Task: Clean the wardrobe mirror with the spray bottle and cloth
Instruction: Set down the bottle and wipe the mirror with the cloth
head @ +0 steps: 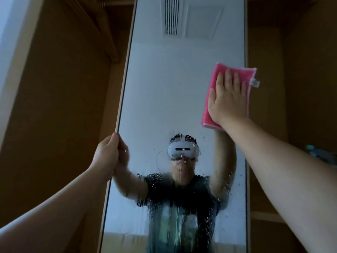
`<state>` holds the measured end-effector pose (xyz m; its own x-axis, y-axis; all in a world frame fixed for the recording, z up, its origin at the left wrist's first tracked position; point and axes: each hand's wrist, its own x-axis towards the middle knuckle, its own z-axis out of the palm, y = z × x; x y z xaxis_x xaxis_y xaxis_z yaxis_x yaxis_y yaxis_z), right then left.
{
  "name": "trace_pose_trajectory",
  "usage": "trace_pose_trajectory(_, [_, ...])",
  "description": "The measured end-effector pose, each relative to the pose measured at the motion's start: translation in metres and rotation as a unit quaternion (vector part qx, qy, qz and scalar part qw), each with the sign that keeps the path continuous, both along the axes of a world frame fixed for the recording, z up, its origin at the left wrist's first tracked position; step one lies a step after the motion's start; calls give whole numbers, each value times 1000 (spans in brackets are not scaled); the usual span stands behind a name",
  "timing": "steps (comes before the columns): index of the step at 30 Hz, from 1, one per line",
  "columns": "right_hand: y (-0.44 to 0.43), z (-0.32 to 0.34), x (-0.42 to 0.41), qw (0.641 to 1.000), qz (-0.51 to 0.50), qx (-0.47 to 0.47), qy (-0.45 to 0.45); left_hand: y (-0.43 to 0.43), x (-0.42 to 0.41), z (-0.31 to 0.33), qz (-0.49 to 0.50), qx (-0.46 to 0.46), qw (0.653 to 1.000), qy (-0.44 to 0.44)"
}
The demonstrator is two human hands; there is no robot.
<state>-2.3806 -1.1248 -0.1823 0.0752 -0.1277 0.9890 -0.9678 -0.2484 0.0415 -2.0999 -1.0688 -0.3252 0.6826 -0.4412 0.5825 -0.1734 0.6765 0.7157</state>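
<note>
Fingers (231,79) of the right hand (228,101) press flat on the cloth (211,114), high on the mirror (164,97); left hand (107,154) grips its edge. Spraying looks done, droplets (182,189) below unwiped.

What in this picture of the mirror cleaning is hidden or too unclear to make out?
From the head view:
- Spray bottle: only a blurred teal and white shape at the right edge behind the right forearm; I cannot confirm it.
- Pink cloth: its middle is covered by the flat right hand.
- Mirror: its top and bottom are cut off by the frame.
- Left hand: its fingertips wrap behind the mirror's edge.
- Droplets blur the lower reflection.
</note>
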Motion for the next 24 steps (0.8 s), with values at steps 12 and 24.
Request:
trace_pose_trajectory(12, [4,-39,-15,997,-21,2,76,-1,3,-3,-5,30,997,-72])
trace_pose_trajectory(24, [6,-134,-23,997,-3,13,78,2,-1,-2,-49,10,998,-44])
